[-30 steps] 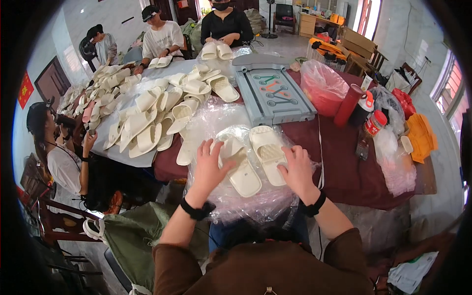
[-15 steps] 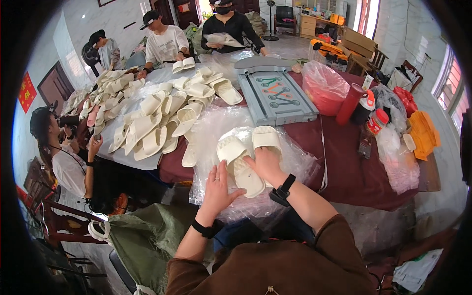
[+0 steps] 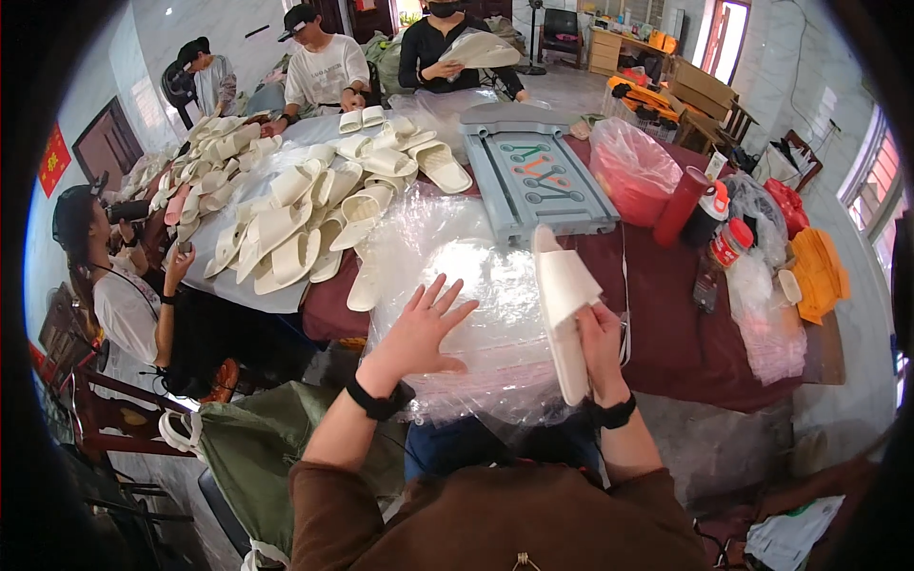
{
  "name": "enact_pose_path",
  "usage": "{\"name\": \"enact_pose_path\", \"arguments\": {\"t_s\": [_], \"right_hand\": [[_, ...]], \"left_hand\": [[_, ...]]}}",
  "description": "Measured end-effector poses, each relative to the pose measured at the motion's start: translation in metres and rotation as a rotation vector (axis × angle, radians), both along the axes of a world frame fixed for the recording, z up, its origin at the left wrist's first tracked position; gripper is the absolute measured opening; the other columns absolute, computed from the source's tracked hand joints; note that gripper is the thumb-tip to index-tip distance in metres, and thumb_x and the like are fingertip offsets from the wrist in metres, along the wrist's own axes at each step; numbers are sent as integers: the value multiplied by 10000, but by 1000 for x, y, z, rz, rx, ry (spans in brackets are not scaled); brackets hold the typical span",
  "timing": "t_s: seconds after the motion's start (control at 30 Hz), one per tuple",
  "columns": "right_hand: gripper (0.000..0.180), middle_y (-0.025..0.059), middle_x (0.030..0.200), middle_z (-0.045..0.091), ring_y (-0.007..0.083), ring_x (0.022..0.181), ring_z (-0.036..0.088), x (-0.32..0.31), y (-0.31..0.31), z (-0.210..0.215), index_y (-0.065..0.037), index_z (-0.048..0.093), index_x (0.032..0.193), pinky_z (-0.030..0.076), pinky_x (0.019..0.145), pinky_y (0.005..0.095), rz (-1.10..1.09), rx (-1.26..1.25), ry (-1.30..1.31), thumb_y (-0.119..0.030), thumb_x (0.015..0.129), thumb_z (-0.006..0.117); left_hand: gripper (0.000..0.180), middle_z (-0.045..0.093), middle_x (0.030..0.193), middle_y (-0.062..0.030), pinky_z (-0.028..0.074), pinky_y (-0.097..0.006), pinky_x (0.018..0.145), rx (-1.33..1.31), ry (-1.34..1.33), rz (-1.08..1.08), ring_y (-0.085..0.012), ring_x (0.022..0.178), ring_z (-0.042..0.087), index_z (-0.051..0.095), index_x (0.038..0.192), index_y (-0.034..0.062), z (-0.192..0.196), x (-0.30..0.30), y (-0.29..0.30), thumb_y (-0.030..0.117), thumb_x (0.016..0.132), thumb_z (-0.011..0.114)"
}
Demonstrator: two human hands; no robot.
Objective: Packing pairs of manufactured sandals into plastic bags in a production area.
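My right hand (image 3: 599,335) grips a pair of cream slippers (image 3: 564,309), held on edge with the soles pressed together, above the right side of a stack of clear plastic bags (image 3: 476,285). My left hand (image 3: 421,328) lies flat with fingers spread on the plastic sheets, left of the slippers. Both wrists wear black bands. The plastic stack rests on a dark red tablecloth (image 3: 666,324) at the table's near edge.
Many loose cream slippers (image 3: 295,228) cover the table's left. A grey plastic tray (image 3: 533,176), a red bag (image 3: 633,171), bottles (image 3: 709,228) and an orange cloth (image 3: 819,271) lie beyond and right. Three people sit at the far side, another (image 3: 114,285) at left. A green sack (image 3: 257,447) hangs below.
The two slippers lay flat on the plastic under both hands. My right hand has gathered them into a pair and lifted them on edge; my left hand now presses the plastic.
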State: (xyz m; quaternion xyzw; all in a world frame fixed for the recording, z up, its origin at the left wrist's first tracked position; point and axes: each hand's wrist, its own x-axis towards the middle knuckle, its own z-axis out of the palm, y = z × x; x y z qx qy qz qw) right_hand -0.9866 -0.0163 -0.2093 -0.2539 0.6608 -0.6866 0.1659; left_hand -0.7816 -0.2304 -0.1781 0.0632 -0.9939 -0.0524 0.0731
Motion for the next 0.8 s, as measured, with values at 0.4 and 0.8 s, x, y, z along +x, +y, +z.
{"name": "enact_pose_path", "arguments": {"t_s": [0.4, 0.8], "right_hand": [[256, -55, 757, 612, 5, 656, 489, 3, 47, -21, 3, 684, 986, 370, 554, 189, -19, -148, -199, -215, 1013, 553], [236, -17, 951, 683, 28, 814, 583, 24, 59, 2, 26, 667, 1139, 464, 680, 188, 53, -212, -120, -124, 1004, 546]], "left_hand": [[410, 327, 1562, -134, 214, -575, 1158, 146, -17, 12, -403, 1433, 285, 491, 1424, 312, -53, -3, 18, 324, 1017, 448], [378, 488, 1427, -216, 341, -508, 1102, 462, 70, 283, -460, 1320, 435, 563, 1363, 179, 35, 71, 87, 199, 1006, 438]]}}
